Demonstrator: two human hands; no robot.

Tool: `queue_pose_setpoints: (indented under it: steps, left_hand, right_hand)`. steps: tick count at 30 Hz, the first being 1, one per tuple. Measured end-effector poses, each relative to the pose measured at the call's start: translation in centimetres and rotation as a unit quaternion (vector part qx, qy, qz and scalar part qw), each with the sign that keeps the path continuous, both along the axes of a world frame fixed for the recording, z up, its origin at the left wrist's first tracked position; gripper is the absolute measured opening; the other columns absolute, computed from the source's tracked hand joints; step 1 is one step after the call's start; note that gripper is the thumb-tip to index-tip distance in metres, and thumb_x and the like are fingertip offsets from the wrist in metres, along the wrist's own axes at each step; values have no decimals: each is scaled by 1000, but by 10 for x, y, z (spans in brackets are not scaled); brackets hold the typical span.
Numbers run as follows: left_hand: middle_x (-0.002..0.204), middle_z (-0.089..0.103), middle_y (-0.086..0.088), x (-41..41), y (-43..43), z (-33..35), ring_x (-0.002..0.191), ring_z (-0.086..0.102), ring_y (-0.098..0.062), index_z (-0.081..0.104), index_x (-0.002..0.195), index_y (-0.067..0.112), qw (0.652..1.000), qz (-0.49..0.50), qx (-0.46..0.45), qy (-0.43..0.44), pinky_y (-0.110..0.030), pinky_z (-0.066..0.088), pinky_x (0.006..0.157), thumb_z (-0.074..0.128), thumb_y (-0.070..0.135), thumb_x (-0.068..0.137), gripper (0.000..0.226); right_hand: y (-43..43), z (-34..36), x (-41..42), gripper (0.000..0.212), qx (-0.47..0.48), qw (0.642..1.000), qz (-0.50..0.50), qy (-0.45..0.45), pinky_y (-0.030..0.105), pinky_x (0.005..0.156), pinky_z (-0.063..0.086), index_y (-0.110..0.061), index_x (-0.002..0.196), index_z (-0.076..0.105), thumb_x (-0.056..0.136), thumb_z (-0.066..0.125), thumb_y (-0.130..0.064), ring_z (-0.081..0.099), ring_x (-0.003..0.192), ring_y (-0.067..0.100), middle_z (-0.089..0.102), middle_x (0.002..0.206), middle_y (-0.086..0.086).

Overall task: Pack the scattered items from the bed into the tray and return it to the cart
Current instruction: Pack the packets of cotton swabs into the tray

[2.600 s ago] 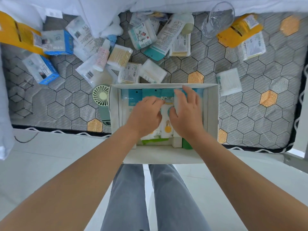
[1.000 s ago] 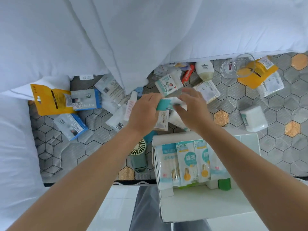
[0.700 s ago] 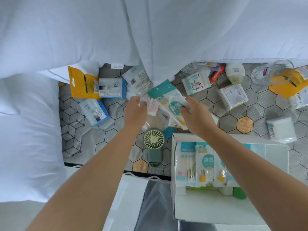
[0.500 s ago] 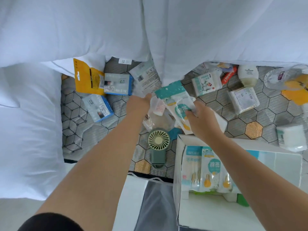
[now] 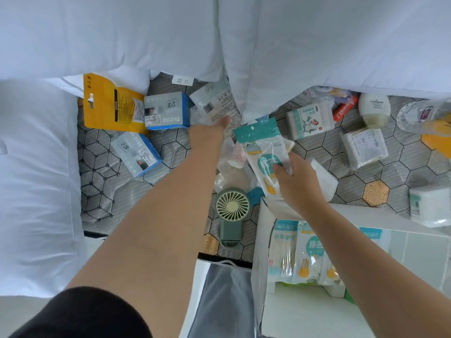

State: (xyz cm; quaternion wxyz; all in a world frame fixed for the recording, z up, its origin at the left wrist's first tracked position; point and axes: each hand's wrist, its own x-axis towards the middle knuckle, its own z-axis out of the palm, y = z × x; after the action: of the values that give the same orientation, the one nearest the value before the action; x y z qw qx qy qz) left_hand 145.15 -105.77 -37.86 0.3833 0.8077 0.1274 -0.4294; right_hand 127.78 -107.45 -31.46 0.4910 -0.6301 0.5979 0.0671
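Right hand [image 5: 299, 184] is pinching the near end of a cotton swab packet [image 5: 262, 147], held up just past the far-left corner of the tray [image 5: 419, 254]. The packet's long axis runs away from the person, teal header at the far end. The tray sits back toward the body and a bit right of that hand, so I'd guess it's a short pull-back to drop it beside the swab packets already in there [image 5: 302, 252]. The right hand is clearly the nearer one.

Left hand [image 5: 207, 135] is stretched further out over the bed toward a barcoded pouch [image 5: 214, 103]. It's foreshortened, so honestly can't tell if it's gripping anything. That pouch is half tucked under the pillow [image 5: 317, 45], the stuff under the held packet is a blur, and there's no cart in view.
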Motion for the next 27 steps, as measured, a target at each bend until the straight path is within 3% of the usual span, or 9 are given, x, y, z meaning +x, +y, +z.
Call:
queue_pose_setpoints:
  steps: [4,8,13,17,20,22,25,27]
  left_hand:
    - [119,63,-6,1,4,7,93,60,-13,53,120,6,998,22,-51,2,-16,47,65,71,13,81,44]
    - [122,60,-9,0,12,18,96,58,-14,52,122,5,994,13,-104,-4,-9,48,53,61,4,87,36]
    - [119,62,-9,-5,24,36,104,61,-19,54,120,5,988,29,-148,-29,-30,53,86,58,0,88,33]
    - [105,65,1,6,43,48,102,63,-19,57,104,18,987,25,-152,-40,-41,53,89,61,3,85,25]
    - [92,65,8,9,64,62,88,64,-11,56,98,18,986,-26,-152,-65,-32,54,78,65,-2,80,29]
    - [95,67,6,8,77,70,89,65,-10,58,101,15,985,-48,-163,-27,-30,53,77,66,-6,78,32]
    - [96,70,1,3,93,81,93,67,-19,62,94,17,974,-52,-197,95,-42,51,86,61,-9,78,31]
    - [94,72,-1,0,101,86,91,69,-21,62,96,15,963,-33,-222,151,-40,54,79,57,-12,77,33]
  right_hand:
    - [-1,3,0,16,-1,1000,-1,-2,22,52,37,-7,101,56,95,45,-18,49,66,9,61,89,4]
    - [-2,9,1,9,6,1000,-23,-18,23,50,33,-14,94,53,95,47,-20,48,62,9,55,74,-5]
    - [0,20,9,7,31,992,-104,-69,22,52,42,-15,96,57,91,51,-16,57,68,12,62,82,-1]
    - [2,31,17,14,54,979,-148,-126,25,60,54,-21,92,60,87,55,-9,65,77,11,68,84,-5]
    - [2,40,23,17,103,960,-180,-190,18,54,55,-22,88,62,83,60,-5,68,68,5,70,78,-9]
    - [4,45,26,15,131,949,-176,-226,20,57,55,-21,89,64,82,65,-8,70,70,5,72,79,-7]
    - [5,45,28,12,117,956,-156,-221,23,61,55,-22,86,64,81,68,-11,69,73,11,71,83,-4]
    - [5,43,28,12,83,967,-136,-197,24,61,54,-24,79,64,79,69,-14,67,79,15,69,91,1]
